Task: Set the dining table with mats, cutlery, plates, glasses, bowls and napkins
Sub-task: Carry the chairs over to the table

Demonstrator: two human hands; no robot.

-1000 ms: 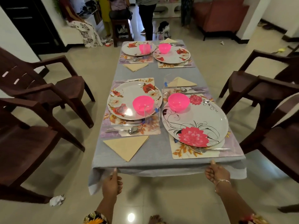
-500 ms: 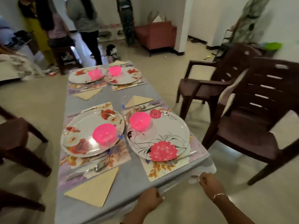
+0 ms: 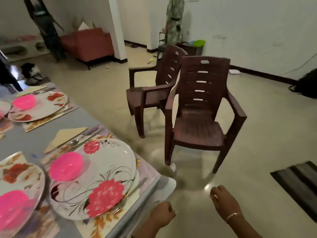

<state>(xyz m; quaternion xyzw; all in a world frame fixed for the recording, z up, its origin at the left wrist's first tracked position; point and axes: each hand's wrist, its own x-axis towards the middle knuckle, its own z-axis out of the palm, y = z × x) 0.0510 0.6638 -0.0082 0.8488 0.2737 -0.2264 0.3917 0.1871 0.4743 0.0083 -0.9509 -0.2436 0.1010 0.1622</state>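
The left hand [image 3: 163, 213] is clenched into a fist just off the tabletop [image 3: 85, 117] corner, with nothing seen in it. The right hand [image 3: 223, 201] is held loosely curled and released. A flowered plate [image 3: 106, 169] bearing a pink bowl [image 3: 66, 166] is set left of both.

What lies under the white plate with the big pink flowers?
A flowered mat shows around the rim of the plate, with a fork along its near edge. The plate covers the mat's middle, so anything beneath cannot be seen.
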